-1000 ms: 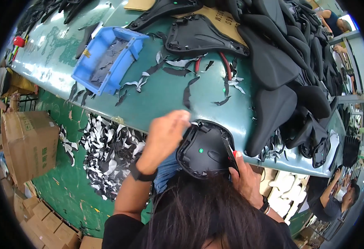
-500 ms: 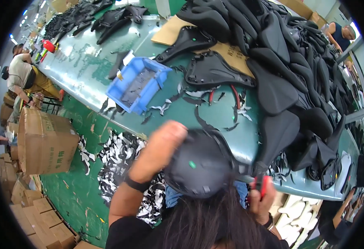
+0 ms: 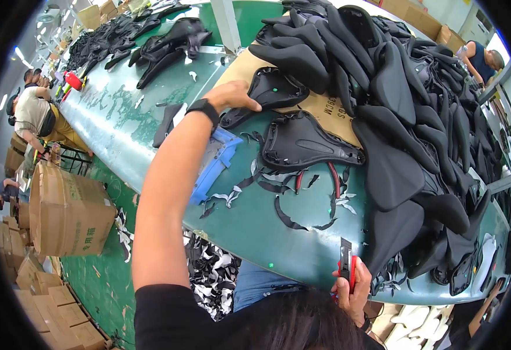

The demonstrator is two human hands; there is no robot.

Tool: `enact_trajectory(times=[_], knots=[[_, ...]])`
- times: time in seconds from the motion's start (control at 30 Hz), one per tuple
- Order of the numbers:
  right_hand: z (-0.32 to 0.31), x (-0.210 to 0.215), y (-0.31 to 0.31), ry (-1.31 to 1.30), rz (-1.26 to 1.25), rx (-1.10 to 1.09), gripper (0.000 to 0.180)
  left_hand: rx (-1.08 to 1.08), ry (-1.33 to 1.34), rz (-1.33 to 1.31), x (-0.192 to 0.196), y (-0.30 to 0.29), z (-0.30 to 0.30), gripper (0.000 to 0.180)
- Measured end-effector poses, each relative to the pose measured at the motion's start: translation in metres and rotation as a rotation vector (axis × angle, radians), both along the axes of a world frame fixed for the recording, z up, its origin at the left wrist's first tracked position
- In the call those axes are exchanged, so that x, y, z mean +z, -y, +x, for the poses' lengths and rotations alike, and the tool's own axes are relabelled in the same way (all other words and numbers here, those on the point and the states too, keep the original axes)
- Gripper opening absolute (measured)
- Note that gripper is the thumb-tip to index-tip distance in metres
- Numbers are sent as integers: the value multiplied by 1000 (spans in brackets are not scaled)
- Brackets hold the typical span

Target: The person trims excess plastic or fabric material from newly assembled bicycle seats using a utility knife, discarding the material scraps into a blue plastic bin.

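Observation:
Reaching far across the table, my left hand [image 3: 232, 98] grips the edge of a black bicycle saddle [image 3: 276, 87], which lies underside up on cardboard. Thumb and fingers are at the saddle's left edge; part of the grip is hidden. My right hand [image 3: 351, 291], near the table's front edge, is closed around a red and black utility knife [image 3: 348, 265] with its blade end pointing away from me. Another upturned saddle [image 3: 305, 140] lies just nearer than the gripped one. Under my left forearm a blue bin [image 3: 223, 157] is partly hidden.
A high pile of black saddles [image 3: 392, 169] covers the right side. Dark trimmings [image 3: 290, 216] and red-handled pliers [image 3: 335, 181] lie mid-table. A metal post [image 3: 225, 26] stands at the back. Scraps [image 3: 209, 262] and a large carton [image 3: 72, 210] are on the floor left; people work beyond.
The saddle that was in my left hand over my lap is out of it. That hand has moved forward to another saddle. My right hand still holds the knife, and the view has shifted.

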State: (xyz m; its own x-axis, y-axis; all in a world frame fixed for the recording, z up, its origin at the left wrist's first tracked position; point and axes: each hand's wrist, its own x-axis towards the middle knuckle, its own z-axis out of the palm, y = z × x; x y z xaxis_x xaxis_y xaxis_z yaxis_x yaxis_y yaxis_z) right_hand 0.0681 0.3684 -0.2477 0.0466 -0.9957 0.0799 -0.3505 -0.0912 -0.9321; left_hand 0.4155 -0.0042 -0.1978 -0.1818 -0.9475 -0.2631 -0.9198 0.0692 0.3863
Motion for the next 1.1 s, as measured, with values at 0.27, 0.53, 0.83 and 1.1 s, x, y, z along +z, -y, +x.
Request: enact_trajectory(times=[0.27, 0.53, 0.83, 1.1], knots=[[-9, 8, 5, 91, 140, -77, 51, 499, -997, 382, 69, -70, -51, 33], [14, 28, 24, 531, 407, 2, 46, 765, -1513, 85, -20, -321, -171, 43], [-11, 39, 34, -479, -113, 105, 47, -115, -798, -237, -23, -365, -132, 18], [8, 59, 28, -899, 40, 217, 55, -261, -330, -345, -49, -299, -102, 55]])
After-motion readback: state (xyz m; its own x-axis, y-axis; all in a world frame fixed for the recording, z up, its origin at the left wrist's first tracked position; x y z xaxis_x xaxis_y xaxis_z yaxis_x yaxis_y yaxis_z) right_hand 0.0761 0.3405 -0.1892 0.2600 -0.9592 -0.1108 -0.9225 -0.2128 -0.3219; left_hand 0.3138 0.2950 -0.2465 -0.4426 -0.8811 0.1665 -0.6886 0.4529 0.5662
